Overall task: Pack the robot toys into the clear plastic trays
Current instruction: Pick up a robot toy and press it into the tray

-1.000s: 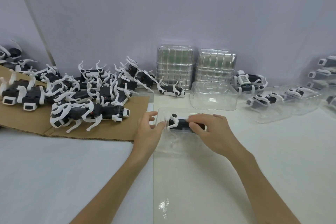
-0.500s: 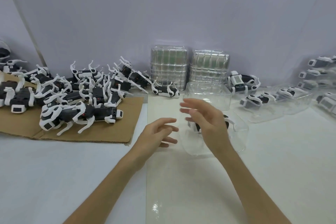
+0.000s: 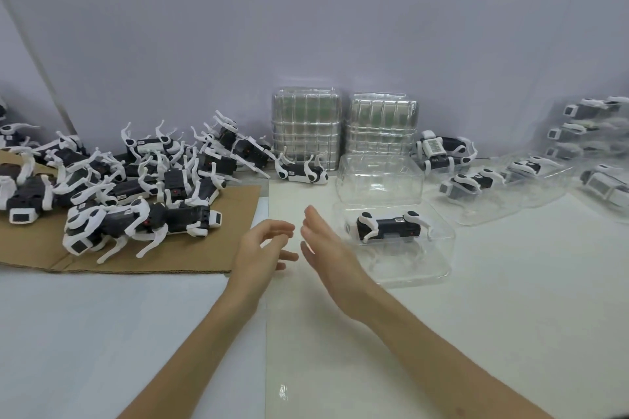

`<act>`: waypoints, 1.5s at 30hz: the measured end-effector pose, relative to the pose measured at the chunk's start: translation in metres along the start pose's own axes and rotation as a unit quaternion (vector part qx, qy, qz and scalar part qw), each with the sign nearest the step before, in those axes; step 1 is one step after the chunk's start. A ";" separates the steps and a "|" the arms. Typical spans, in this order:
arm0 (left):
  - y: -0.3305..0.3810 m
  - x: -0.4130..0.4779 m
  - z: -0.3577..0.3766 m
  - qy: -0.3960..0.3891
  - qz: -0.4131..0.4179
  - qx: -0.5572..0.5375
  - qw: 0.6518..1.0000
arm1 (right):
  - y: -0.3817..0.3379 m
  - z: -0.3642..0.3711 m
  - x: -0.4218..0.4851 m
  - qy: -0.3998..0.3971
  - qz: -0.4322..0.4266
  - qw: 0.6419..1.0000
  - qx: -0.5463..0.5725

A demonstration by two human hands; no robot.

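A black-and-white robot dog toy [image 3: 391,226] lies on its side inside a clear plastic tray [image 3: 439,269] right of centre on the white table. My right hand [image 3: 328,248] hovers just left of that tray, fingers spread, holding nothing. My left hand [image 3: 260,250] is beside it, open and empty, near the corner of the cardboard. A heap of loose robot toys [image 3: 136,187] covers the brown cardboard sheet [image 3: 41,248] at left. One single toy [image 3: 301,173] lies before the tray stacks. An empty clear tray [image 3: 379,177] stands behind the packed one.
Two stacks of clear trays [image 3: 343,129] lean against the back wall. Packed trays with toys [image 3: 503,180] spread along the right side, more stacked at far right [image 3: 585,133]. A clear plastic sheet [image 3: 340,367] lies on the table under my arms.
The tray with the toy has slid to the right and been let go. Both hands have come off it and drawn left, open.
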State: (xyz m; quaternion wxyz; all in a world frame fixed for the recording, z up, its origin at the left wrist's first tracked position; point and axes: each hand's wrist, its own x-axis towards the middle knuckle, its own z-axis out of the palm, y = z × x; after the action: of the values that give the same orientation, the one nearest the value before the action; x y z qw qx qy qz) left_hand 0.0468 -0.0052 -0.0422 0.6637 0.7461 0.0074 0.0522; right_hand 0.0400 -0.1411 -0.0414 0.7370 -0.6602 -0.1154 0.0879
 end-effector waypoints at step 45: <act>-0.005 -0.002 0.009 -0.021 0.001 0.034 0.999 | -0.039 -0.150 0.042 0.197 -0.067 0.822 -0.531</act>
State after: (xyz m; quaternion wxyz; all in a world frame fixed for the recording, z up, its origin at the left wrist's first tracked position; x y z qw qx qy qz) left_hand 0.0454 -0.0137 -0.0482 0.6378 0.7693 -0.0057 0.0370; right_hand 0.1227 -0.2769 -0.0156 0.2839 -0.9431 -0.0406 -0.1682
